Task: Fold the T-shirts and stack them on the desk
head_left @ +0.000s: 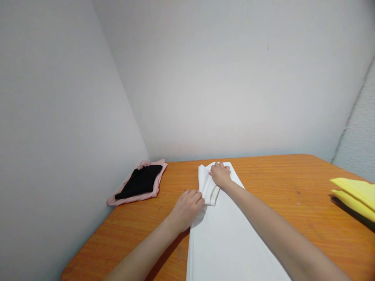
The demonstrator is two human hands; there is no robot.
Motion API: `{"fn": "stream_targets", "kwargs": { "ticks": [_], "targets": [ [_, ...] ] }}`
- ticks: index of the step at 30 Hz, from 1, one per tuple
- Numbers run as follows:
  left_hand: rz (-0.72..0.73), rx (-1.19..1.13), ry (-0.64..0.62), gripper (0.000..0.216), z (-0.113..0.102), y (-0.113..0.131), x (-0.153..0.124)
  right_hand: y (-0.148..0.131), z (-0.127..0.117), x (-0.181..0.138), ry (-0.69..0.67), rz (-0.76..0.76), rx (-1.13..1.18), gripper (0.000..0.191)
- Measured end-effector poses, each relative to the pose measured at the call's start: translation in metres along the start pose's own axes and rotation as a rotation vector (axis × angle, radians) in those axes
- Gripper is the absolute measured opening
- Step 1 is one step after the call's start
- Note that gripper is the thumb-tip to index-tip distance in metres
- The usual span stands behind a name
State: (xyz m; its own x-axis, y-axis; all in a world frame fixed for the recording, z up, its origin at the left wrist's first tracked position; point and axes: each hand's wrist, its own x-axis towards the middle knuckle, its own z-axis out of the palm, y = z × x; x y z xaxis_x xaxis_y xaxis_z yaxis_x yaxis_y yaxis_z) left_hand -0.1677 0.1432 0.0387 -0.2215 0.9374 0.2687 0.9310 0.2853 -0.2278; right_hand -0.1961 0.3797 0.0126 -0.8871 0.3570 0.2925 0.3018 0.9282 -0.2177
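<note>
A long white garment (225,238) lies along the orange wooden table (278,183), running from the near edge toward the back wall. Its far end is folded over into a narrow strip. My left hand (186,208) is closed, pinching the near corner of that folded strip at the cloth's left edge. My right hand (220,174) rests on the far end of the cloth with its fingers curled, gripping the fold there. Both forearms reach in from the bottom of the view.
A folded pink cloth (156,181) with a black garment (140,181) on top lies at the table's back left, against the left wall. Folded yellow cloth (356,195) sits at the right edge. White walls close the table in at the back and left.
</note>
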Motion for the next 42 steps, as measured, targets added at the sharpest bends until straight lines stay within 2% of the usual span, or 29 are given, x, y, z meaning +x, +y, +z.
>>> {"fn": "stream_targets", "kwargs": {
  "ticks": [2, 6, 10, 12, 14, 17, 20, 22, 24, 28, 30, 31, 33, 35, 39, 42],
  "targets": [
    [0.078, -0.022, -0.01, 0.013, -0.001, -0.002, -0.003, 0.0, 0.0, -0.001, 0.017, -0.01, -0.026, 0.023],
    [0.059, -0.095, -0.046, 0.025, -0.003, -0.003, -0.009, -0.007, -0.016, -0.009, 0.071, -0.097, -0.038, 0.024],
    [0.061, -0.199, -0.097, 0.043, -0.007, 0.004, -0.017, -0.018, -0.024, -0.023, 0.058, -0.345, -0.016, 0.029],
    [0.05, -0.243, -0.153, 0.053, -0.006, 0.007, -0.019, -0.02, -0.016, -0.032, -0.004, -0.509, -0.027, 0.034],
    [0.031, -0.273, -0.214, 0.059, -0.006, 0.008, -0.017, -0.02, -0.005, -0.038, -0.066, -0.603, -0.067, 0.043],
    [0.018, -0.293, -0.293, 0.059, -0.008, 0.007, -0.011, -0.022, -0.002, -0.043, -0.155, -0.585, -0.126, 0.049],
    [0.023, -0.247, -0.314, 0.06, -0.02, 0.007, -0.016, -0.022, -0.023, -0.052, -0.146, -0.505, -0.113, 0.054],
    [0.023, -0.221, -0.265, 0.06, -0.037, 0.011, -0.034, -0.014, -0.048, -0.072, -0.089, -0.477, -0.058, 0.058],
    [0.043, -0.221, -0.213, 0.058, -0.057, 0.019, -0.064, 0.002, -0.079, -0.108, -0.064, -0.509, 0.017, 0.058],
    [0.184, -0.179, -0.185, 0.072, -0.089, 0.045, -0.134, 0.051, -0.138, -0.22, -0.124, -0.675, 0.094, 0.066],
    [0.272, -0.118, -0.2, 0.079, -0.092, 0.06, -0.158, 0.072, -0.157, -0.273, -0.133, -0.745, 0.093, 0.08],
    [0.31, -0.081, -0.193, 0.078, -0.09, 0.067, -0.165, 0.08, -0.162, -0.294, -0.134, -0.773, 0.08, 0.082],
    [0.361, -0.001, -0.126, 0.07, -0.078, 0.078, -0.17, 0.09, -0.161, -0.325, -0.095, -0.803, 0.033, 0.07],
    [0.364, 0.068, -0.005, 0.066, -0.062, 0.087, -0.167, 0.094, -0.146, -0.341, -0.009, -0.797, -0.04, 0.061],
    [0.33, 0.132, 0.182, 0.054, -0.039, 0.098, -0.154, 0.09, -0.114, -0.351, 0.154, -0.788, -0.195, 0.061],
    [0.362, 0.098, 0.305, 0.039, -0.041, 0.102, -0.15, 0.082, -0.117, -0.351, 0.188, -0.835, -0.23, 0.061]
  ]
}}
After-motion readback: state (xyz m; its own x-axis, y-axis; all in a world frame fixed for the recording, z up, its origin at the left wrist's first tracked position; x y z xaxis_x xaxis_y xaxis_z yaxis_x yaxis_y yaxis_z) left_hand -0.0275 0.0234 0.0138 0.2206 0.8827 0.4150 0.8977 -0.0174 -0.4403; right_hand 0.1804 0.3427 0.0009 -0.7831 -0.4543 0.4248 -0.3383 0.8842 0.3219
